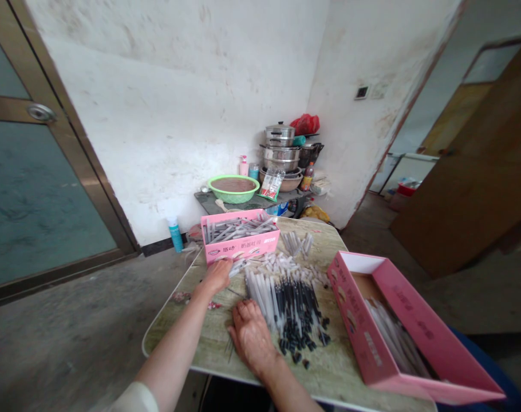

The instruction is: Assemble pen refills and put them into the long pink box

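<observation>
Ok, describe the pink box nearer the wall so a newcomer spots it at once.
Start at the table. At its far left corner, just beyond the left hand, stands the pink box. Its thin tubes are heaped up to the rim, whereas the other pink box, on the right, holds its tubes low.
</observation>
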The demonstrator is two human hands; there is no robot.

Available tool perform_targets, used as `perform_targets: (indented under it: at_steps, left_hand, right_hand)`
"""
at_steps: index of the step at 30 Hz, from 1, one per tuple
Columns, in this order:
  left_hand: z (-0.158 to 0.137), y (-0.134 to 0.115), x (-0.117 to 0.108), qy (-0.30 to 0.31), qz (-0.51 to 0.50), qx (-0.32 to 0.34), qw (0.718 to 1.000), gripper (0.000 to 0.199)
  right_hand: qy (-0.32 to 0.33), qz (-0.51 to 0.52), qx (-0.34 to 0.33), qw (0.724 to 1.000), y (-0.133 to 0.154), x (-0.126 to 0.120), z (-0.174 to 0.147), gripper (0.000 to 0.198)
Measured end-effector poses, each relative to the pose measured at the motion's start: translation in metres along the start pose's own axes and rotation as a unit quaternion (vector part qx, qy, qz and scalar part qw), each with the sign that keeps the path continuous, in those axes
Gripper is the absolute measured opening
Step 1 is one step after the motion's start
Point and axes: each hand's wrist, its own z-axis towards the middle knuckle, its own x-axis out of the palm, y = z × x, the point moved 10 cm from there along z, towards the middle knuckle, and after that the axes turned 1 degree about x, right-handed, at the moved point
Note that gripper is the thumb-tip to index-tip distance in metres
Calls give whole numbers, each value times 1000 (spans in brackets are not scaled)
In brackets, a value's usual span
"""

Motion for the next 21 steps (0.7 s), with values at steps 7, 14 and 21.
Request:
perform_targets:
  at_steps: [7,14,21]
  left_hand:
    - [-11,-10,-16,-29,-15,23,999,43]
    - [2,-12,-100,-130,-17,2,991,46]
    - [67,-5,-152,-183,40,-43,981,38]
  right_hand:
    - [-4,-4,5,1000,-2,1,-1,39]
    - [-11,-9,5,1000,-2,8,-3,39]
    - [-14,-30,-1,999,-3,17,-5,42]
